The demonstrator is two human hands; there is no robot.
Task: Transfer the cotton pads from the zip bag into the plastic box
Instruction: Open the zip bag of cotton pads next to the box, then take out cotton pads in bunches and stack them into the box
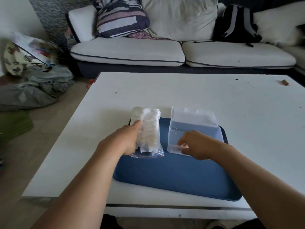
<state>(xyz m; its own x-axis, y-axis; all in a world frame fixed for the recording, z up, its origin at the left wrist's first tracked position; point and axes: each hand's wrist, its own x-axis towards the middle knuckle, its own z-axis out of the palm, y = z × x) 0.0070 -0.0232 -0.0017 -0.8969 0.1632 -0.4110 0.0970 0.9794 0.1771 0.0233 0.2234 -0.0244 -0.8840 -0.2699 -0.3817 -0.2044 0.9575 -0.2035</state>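
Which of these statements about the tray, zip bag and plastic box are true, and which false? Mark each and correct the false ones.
1. The zip bag still holds cotton pads. True.
2. The plastic box is full of cotton pads. False: no pads are visible inside it.
3. The left hand rests on the zip bag. True.
4. The right hand holds a pair of scissors. False: it is at the near edge of the plastic box, with no tool.
5. The box stands on a red tray. False: the tray is blue.
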